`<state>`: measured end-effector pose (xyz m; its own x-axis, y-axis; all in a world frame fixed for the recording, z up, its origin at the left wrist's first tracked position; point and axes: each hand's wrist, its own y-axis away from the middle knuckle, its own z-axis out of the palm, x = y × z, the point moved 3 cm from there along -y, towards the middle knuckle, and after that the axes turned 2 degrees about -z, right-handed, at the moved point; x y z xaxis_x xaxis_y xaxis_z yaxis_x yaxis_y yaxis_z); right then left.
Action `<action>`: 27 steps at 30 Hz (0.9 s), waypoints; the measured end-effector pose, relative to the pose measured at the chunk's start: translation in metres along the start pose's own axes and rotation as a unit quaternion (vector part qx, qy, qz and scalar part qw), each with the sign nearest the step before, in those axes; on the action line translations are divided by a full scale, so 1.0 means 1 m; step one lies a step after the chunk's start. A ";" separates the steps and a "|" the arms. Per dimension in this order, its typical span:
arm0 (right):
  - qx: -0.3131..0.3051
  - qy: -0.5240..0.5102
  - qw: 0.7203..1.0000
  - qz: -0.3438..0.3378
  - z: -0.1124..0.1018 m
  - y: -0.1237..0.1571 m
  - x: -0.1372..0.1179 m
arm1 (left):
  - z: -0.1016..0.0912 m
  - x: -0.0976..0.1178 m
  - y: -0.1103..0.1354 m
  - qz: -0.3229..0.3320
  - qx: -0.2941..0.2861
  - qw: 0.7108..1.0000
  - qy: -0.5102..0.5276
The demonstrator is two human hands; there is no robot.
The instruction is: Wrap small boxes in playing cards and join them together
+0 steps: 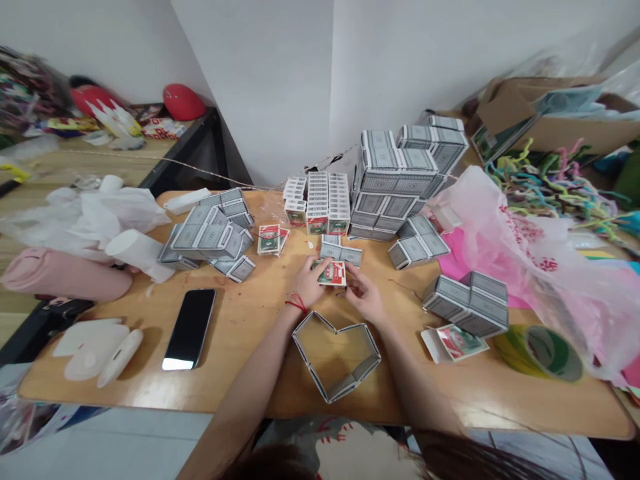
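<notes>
Between my hands is a red and green playing card box (332,273) near the middle of the table. My left hand (309,280) grips its left end, thumb on top. At its right end, the bent fingers of my right hand (364,293) press against the box; their tips are partly hidden. Just beyond it lie grey patterned card blocks (342,252). A heart-shaped frame of folded cards (369,341) stands on the table between my forearms.
Stacked grey card blocks (387,180) rise at the back right, beside rows of card packs (327,200). More blocks (207,230) sit at left. A phone (189,328) lies front left; yellow-green tape (545,352), an opened card box (457,342) and a plastic bag (520,247) are at right.
</notes>
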<state>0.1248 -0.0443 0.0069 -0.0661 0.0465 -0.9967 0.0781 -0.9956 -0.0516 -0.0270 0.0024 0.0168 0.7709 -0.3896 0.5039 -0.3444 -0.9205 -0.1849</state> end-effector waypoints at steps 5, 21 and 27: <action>0.025 0.071 0.997 -0.010 -0.001 0.003 0.006 | -0.001 0.002 0.001 0.013 -0.009 0.999 -0.027; 0.025 0.168 0.985 -0.029 0.000 0.004 0.007 | -0.001 0.003 0.001 0.022 -0.016 0.999 -0.021; 0.030 0.259 0.963 -0.069 0.002 0.005 0.009 | 0.000 0.001 0.001 0.031 -0.031 0.999 -0.001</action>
<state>0.1227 -0.0489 -0.0019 0.4349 0.1978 -0.8785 0.0455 -0.9792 -0.1979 -0.0265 0.0008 0.0168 0.7486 -0.4457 0.4908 -0.4234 -0.8911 -0.1633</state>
